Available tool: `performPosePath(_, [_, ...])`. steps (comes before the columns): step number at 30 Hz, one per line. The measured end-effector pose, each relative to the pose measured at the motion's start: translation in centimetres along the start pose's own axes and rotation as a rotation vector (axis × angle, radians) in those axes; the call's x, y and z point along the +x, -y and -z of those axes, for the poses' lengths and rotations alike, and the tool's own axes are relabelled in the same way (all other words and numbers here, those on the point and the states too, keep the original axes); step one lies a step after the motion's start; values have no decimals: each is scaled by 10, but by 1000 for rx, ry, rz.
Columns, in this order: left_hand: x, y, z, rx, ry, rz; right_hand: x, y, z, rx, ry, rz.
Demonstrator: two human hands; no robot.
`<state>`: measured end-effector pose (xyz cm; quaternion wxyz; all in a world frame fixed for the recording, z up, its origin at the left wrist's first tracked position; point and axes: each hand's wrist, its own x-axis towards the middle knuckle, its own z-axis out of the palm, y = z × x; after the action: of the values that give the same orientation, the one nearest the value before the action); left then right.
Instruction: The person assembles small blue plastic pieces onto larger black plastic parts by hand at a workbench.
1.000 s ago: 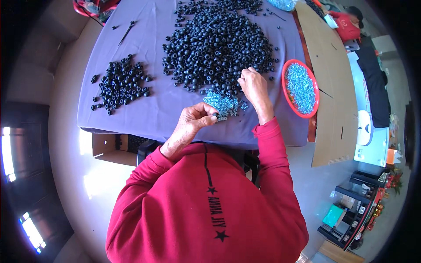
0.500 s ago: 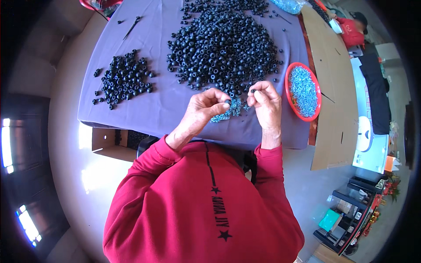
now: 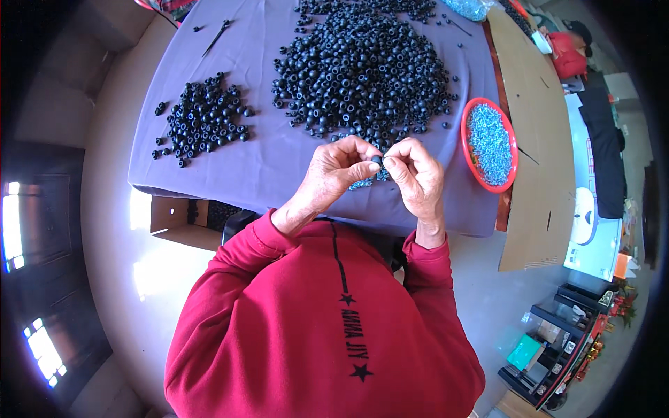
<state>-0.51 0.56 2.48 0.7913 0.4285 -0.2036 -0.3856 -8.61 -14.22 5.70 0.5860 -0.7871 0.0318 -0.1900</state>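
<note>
— Black, that little bead (image 3: 376,159)? Where is it?

— Pinched right between the two hands. The left hand (image 3: 339,169) has its thumb and forefinger pressed together on one side of it, and the right hand (image 3: 416,174) meets it from the other side, fingers (image 3: 394,163) closed onto the same piece. Both hands are raised above the near edge of the tabletop (image 3: 279,167), which is draped in a purple cloth.

— What lies around them?

— Just beyond the fingers, farther from the person, spreads the large heap of black beads (image 3: 362,70). Directly under the fingers, partly hidden by them, sits a small patch of tiny blue bits (image 3: 362,182) on the cloth. Off to the right of the right hand is a red dish (image 3: 465,139) filled with more of those blue bits, resting at the cloth's edge. Well to the left of the left hand is a smaller pile of black beads (image 3: 202,122), apart from the big heap.

— Anything else near?

— Below the left hand, off the tabletop edge, an open cardboard box (image 3: 174,219) stands on the floor. To the right, past the dish, flat sheets of brown cardboard (image 3: 536,174) lie along the tabletop. Whether a blue bit is pressed against the bead, I cannot tell; it is too small.
</note>
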Motion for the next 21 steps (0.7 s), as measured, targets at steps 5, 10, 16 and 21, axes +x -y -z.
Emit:
performPosePath(5, [0,3,1,109,-31,-24,0,4,-1,-171,19,37])
performPosePath(10, [0,5,0,260,-73,-80,2,7,-10,-216,-47,71])
performPosePath(16, [0,5,4,-3,-56,7,-1,8,-14,-383,-60,223])
performPosePath(21, [1,9,9,-181,-53,93,-12,9,-16,-535,-23,331])
